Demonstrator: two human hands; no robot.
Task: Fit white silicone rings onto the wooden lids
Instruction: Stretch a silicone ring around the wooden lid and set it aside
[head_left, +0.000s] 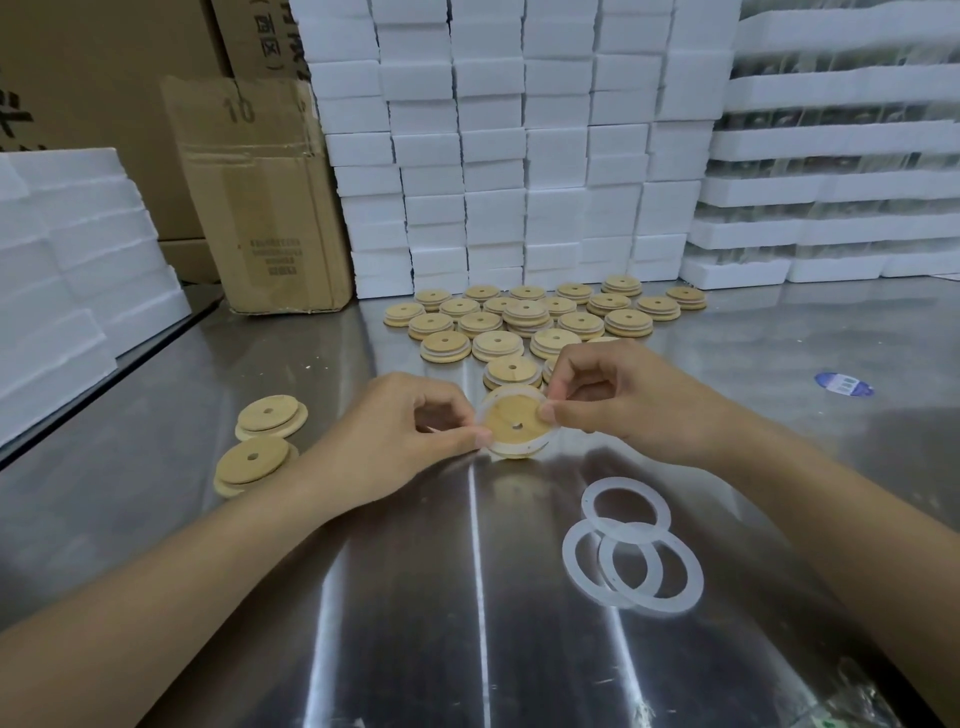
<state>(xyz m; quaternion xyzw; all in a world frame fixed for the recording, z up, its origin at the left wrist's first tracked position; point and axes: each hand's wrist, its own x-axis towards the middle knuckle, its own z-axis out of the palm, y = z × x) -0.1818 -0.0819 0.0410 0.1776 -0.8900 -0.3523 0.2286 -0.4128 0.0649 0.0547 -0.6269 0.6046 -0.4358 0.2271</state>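
Between both hands is a round wooden lid (514, 418) with a small centre hole, tilted towards me, with a white silicone ring (487, 413) partly stretched round its rim. My left hand (400, 431) pinches the ring and lid at the left edge. My right hand (613, 400) pinches them at the upper right edge. Three loose white rings (631, 551) lie overlapping on the steel table, near right. Two bare wooden lids (262, 441) lie to the left. Several more lids (524, 322) lie in rows behind the hands.
Stacks of white foam blocks (519, 156) form a wall at the back and at the left (67, 270). A cardboard box (260, 197) stands back left. A blue-and-white sticker (844, 384) lies at the right. The steel table (415, 597) is shiny.
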